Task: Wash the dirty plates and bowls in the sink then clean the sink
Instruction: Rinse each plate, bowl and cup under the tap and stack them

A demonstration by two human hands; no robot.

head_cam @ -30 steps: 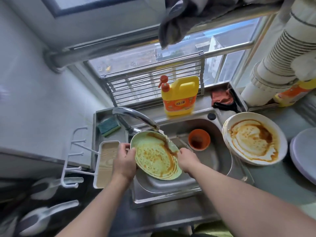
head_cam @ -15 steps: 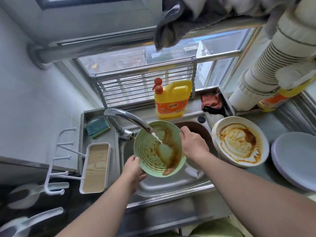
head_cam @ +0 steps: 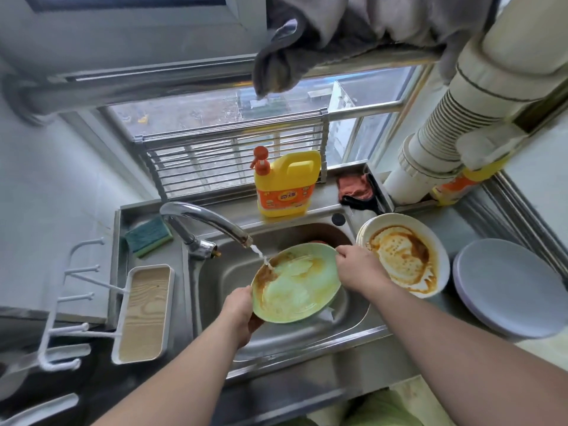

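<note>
A green plate [head_cam: 298, 290] smeared with brown sauce is tilted over the steel sink [head_cam: 227, 278]. Both hands hold it: my left hand [head_cam: 241, 309] grips its lower left rim, my right hand [head_cam: 356, 267] its upper right rim. Water runs from the tap [head_cam: 203, 218] onto the plate's upper left part, where much of the sauce is rinsed off. A white plate [head_cam: 402, 256] with brown sauce lies on the counter right of the sink. An orange bowl [head_cam: 316, 242] in the sink is almost hidden behind the green plate.
A yellow dish-soap bottle [head_cam: 285, 184] stands behind the sink, a green sponge [head_cam: 149, 236] at its left. A wood-patterned tray [head_cam: 143, 313] sits left of the basin. A pale plate [head_cam: 507, 287] lies at the far right; an orange cloth [head_cam: 355, 187] lies behind.
The plate has been turned and tilted under the running water, and more sauce has washed off its middle. My right hand shifted along the rim to the upper right.
</note>
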